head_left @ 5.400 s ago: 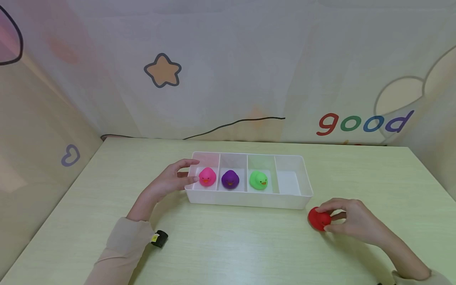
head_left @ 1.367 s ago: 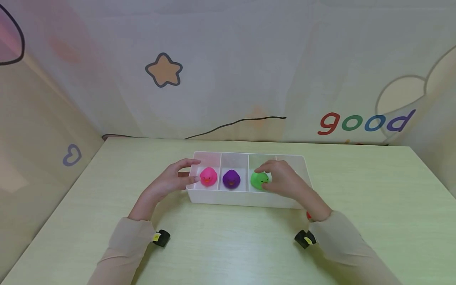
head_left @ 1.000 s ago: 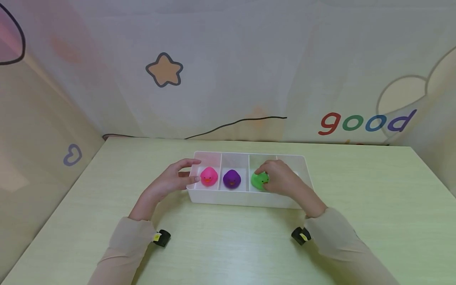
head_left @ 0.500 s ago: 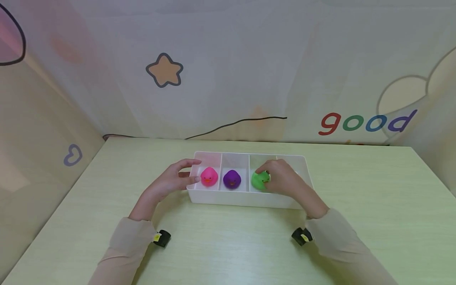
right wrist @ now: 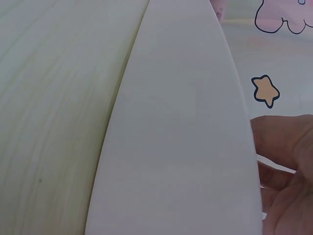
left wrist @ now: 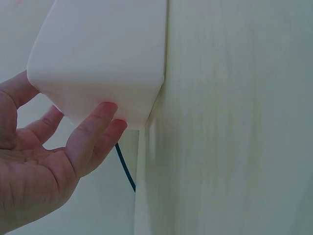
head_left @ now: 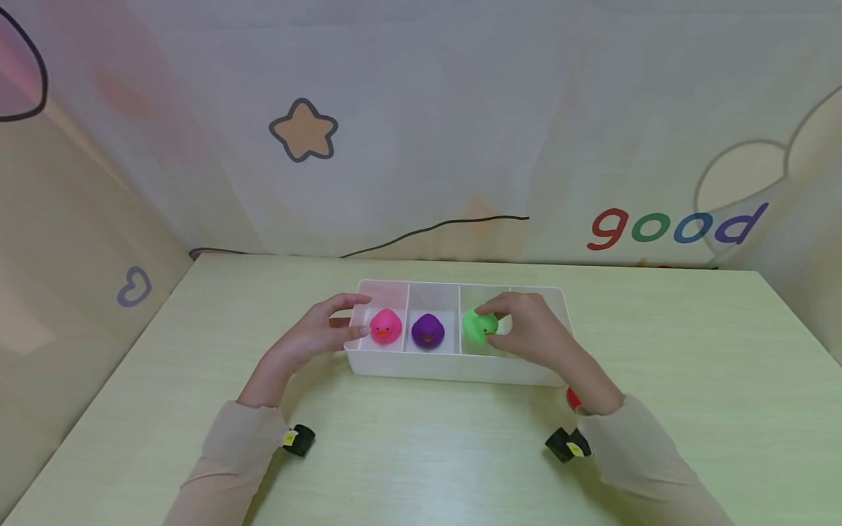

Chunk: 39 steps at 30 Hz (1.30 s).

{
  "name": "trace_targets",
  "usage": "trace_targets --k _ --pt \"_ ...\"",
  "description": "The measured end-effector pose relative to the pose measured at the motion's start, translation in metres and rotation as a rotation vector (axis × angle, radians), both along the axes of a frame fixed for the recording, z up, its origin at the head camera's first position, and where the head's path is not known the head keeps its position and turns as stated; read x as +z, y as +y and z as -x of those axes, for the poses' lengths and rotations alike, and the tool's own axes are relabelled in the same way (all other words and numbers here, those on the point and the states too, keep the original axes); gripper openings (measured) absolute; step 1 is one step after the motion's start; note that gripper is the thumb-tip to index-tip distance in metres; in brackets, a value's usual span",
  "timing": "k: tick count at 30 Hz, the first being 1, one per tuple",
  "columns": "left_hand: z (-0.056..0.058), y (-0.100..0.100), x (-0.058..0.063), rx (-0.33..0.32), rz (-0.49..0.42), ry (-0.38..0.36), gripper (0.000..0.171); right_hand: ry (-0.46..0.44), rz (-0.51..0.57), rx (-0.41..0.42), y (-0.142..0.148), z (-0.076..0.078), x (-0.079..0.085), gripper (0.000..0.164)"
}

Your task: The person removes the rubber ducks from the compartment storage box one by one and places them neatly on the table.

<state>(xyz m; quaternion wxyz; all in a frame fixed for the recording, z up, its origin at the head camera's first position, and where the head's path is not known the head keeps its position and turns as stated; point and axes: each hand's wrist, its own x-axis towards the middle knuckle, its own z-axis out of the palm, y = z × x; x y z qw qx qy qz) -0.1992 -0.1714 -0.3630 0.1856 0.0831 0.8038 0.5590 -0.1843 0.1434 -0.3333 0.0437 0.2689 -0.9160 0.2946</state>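
A white box with several compartments [head_left: 454,367] stands on the table. My left hand [head_left: 322,329] holds its left end, thumb and index finger at the rim; in the left wrist view, fingertips [left wrist: 108,108] press on the end wall. A pink rubber duck [head_left: 385,326] sits in the leftmost compartment, a purple rubber duck [head_left: 428,332] in the one beside it. Over the third, my right hand [head_left: 533,329] pinches a green rubber duck [head_left: 475,326] between thumb and index finger. The box wall hides this duck in the right wrist view.
A red rubber duck [head_left: 573,398] lies on the table off the box's front right corner, mostly hidden behind the right wrist. Wristband cameras [head_left: 299,440] hang by both sleeves. A printed cloth backdrop [head_left: 421,146] rises behind the table's far edge.
The right hand was on the red duck on the table, let go, and moved left to the green duck. In the last half second the green duck has risen slightly. The left hand stays put.
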Motion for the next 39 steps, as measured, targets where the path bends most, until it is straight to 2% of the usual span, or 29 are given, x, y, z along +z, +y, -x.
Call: trace_targets --k 13,22,29,39 --pt "-0.001 0.000 0.001 0.001 0.006 0.003 0.054 0.057 0.113 -0.006 0.013 -0.017 0.013 0.035" --pt "-0.001 0.001 0.000 0.009 0.017 0.003 0.054 0.063 0.137 -0.058 0.029 -0.031 0.020 0.036" --pt "-0.001 0.000 0.000 0.016 0.039 -0.003 0.054 0.101 0.140 -0.063 0.048 -0.039 0.019 0.038" --pt "-0.003 0.001 0.002 0.024 0.062 -0.007 0.054 0.037 0.147 -0.127 0.068 -0.051 0.023 0.038"
